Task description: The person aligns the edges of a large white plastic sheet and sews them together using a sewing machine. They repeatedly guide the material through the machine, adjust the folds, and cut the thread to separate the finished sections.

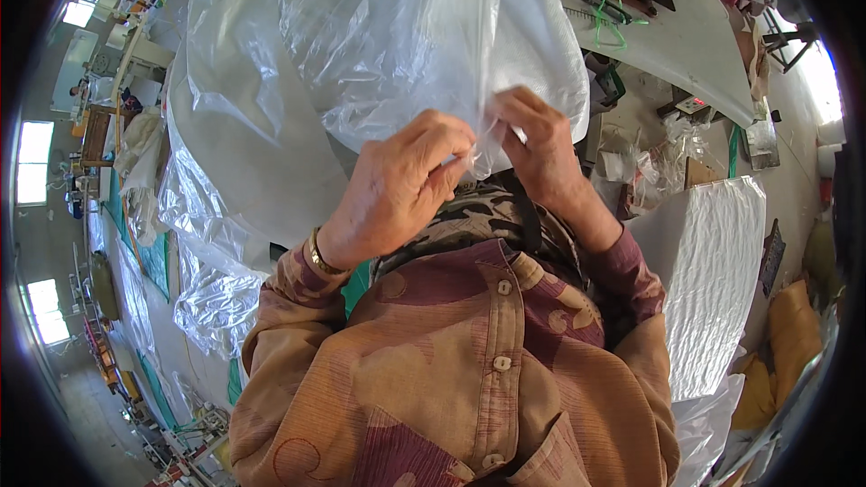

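One left hand (397,185) and one right hand (546,153) make two, with one wristband (322,254) and three buttons (502,363) showing on one shirt (415,343). Three windows (36,162) line the left side. Layers of plastic film (379,45) overlap too much to count.

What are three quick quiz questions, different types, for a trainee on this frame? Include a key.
1. Open: what material bunches between the left hand and the right hand?
2. True or false: a gold-coloured band is worn at the person's right wrist.
3. Multiple choice: the shirt front shows
A) a zip
B) buttons
C) laces

Key:
1. Clear plastic sheeting.
2. False; the gold-coloured band is on the left.
3. B, buttons.
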The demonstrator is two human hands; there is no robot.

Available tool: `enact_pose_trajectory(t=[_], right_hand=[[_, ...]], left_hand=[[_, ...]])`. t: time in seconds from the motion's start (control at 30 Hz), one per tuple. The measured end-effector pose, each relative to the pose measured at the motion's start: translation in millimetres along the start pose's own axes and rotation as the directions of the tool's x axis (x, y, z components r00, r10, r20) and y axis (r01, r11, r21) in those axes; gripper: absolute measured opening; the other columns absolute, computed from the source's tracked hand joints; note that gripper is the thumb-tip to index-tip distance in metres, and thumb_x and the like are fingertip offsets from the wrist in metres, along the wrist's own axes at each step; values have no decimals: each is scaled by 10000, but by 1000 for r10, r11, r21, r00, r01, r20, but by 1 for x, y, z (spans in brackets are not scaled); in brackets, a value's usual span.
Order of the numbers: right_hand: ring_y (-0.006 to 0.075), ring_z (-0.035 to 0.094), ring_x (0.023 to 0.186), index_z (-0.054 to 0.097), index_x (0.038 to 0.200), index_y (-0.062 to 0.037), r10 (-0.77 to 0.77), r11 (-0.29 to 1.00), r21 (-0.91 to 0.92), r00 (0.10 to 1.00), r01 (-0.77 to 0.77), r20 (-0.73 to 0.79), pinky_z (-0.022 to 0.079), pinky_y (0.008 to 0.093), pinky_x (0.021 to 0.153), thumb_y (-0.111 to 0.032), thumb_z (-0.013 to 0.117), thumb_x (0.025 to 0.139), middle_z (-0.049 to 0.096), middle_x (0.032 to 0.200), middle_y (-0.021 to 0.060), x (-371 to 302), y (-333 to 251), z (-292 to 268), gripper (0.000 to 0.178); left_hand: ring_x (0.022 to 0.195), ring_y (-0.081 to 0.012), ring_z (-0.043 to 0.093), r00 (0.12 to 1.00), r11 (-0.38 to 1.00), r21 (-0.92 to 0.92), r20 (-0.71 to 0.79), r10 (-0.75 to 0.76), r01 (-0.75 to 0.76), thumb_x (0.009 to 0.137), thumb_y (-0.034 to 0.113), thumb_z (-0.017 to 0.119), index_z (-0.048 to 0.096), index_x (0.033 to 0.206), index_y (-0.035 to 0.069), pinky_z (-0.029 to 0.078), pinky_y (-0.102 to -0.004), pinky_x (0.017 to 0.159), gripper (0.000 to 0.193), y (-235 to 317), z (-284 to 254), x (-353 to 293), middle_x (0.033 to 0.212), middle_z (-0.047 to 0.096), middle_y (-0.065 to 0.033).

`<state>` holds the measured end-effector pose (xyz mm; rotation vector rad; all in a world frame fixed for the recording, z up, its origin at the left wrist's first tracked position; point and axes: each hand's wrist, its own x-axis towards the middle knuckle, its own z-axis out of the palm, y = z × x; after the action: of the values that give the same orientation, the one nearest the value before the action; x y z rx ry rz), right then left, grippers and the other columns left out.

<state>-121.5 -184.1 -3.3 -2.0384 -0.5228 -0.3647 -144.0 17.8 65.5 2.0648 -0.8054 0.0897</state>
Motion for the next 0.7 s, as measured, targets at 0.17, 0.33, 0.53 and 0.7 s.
enact_pose_trajectory(t=[0.17,0.33,0.53,0.7], right_hand=[[292,657,919,681,1015,-66,-306,946,-159,941,282,-147,517,397,790,-50,689,852,679,1062,68,50,16,-9,164],[287,638,1009,677,1059,-70,-344,884,-407,909,229,-235,478,406,864,-79,689,877,676,1100,64,48,49,-30,182],[318,642,993,650,1144,-3,82,837,-456,892,-304,-445,480,417,882,-343,703,910,686,1102,130,-22,104,-41,417],[132,624,866,654,1137,45,582,759,385,813,-525,-39,493,299,770,-396,694,935,687,959,74,-35,125,-42,486]], left_hand=[[713,-174,655,999,987,163,-47,24,-16,895,-31,672,595,997,1,529,-281,594,131,-13,13,3,958,652,-103],[691,-175,615,980,995,84,-193,-42,59,896,-8,689,608,987,15,505,-289,576,124,-58,59,15,875,637,-92],[604,-128,548,936,993,115,-344,77,-40,874,1,736,612,948,8,467,-262,537,145,-81,90,18,829,631,-87],[549,-120,522,924,986,140,-360,133,-88,874,18,742,624,933,22,434,-267,497,132,-62,82,17,775,599,-63]])
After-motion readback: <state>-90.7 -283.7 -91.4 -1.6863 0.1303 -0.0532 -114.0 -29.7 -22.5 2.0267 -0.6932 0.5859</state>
